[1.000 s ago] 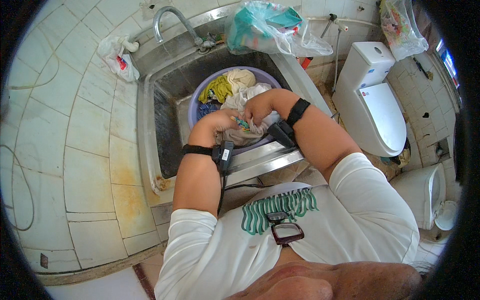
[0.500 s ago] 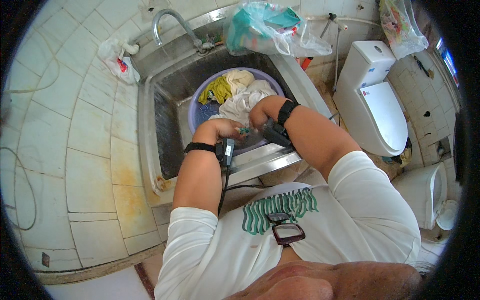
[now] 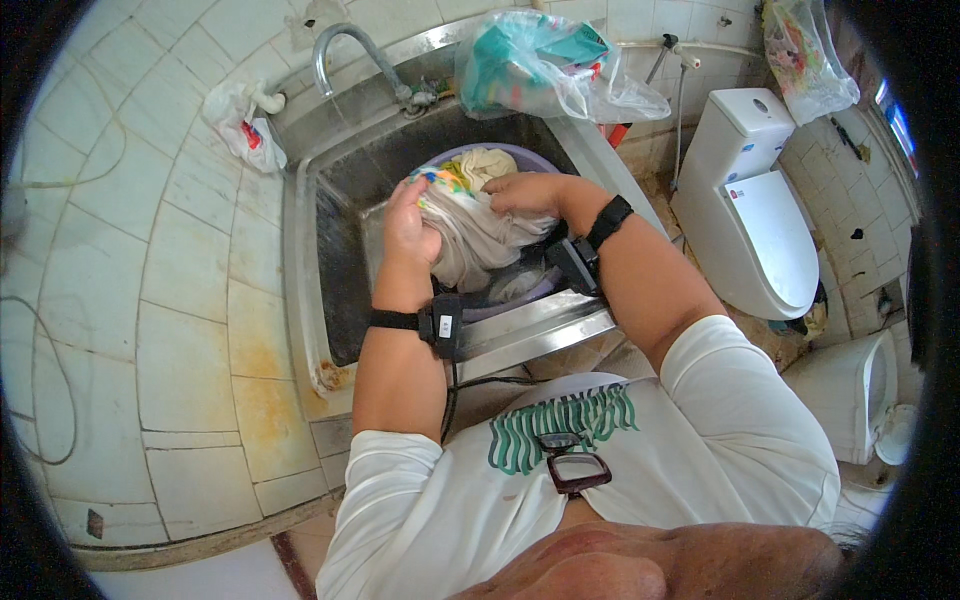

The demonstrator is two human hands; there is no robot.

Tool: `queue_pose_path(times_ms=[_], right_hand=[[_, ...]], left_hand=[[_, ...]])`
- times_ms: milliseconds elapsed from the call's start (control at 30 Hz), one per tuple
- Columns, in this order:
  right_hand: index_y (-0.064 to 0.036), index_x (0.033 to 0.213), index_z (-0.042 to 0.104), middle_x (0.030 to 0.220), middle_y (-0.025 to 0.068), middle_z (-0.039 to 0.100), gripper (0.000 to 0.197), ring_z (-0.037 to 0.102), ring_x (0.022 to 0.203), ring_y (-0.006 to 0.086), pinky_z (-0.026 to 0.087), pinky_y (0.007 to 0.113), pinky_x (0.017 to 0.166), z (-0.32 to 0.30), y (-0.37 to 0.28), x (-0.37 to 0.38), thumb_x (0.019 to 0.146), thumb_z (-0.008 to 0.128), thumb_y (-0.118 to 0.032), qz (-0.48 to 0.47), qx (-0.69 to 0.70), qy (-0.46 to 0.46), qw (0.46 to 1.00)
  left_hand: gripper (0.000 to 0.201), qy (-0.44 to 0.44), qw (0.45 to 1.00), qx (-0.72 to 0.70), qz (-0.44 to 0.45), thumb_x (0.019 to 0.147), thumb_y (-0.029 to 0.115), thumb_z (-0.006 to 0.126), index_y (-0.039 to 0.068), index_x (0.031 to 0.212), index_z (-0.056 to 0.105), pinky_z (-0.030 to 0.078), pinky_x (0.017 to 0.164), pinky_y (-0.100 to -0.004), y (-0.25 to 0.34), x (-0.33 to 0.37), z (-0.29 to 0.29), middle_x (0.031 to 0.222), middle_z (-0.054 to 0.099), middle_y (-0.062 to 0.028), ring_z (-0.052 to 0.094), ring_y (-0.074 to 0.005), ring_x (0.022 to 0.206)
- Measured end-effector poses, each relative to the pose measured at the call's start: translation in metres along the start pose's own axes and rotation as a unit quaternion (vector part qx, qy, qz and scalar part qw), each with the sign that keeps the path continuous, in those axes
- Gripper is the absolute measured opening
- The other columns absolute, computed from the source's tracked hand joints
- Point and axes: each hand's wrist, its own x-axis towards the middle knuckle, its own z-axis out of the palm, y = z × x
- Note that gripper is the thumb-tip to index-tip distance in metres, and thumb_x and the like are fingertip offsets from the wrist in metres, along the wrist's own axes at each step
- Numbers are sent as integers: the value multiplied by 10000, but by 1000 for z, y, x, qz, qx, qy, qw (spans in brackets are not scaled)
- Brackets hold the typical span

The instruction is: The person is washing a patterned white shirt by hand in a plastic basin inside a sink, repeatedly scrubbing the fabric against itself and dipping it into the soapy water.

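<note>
The pale cloth (image 3: 462, 238) lies between the hands, over the purple basin (image 3: 546, 162). The left hand (image 3: 408, 222) grasps its left edge; the right hand (image 3: 524, 196) grips its upper right part. Both are adjacent; its folds hang toward the person. The white shirt (image 3: 400, 505) bears green lettering (image 3: 562, 428) (the left wrist unit's (image 3: 440, 326) white label (image 3: 446, 324) is too small to read).

Cloth (image 3: 462, 238): pale beige-grey, bunched (multicoloured print showing at its upper edge), hanging in loose folds over the purple basin (image 3: 540, 161).
</note>
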Motion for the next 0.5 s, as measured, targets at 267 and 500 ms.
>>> queue_pose_path(times_ms=[267,500], right_hand=[[24,1043,579,919,65,617,295,537,826,121,446,290,757,9,1,10,901,546,-232,-145,82,183,969],[-4,1000,549,929,88,595,242,543,837,150,439,309,757,36,-38,1,928,510,-232,-272,-51,249,928]], left_hand=[[172,75,992,-99,7,898,121,466,10,1015,529,473,866,-433,-4,9,-8,1016,592,-163,588,-289,964],[344,68,997,41,11,940,345,467,35,1073,533,469,861,-394,-29,-3,11,1038,601,-113,581,-259,987]])
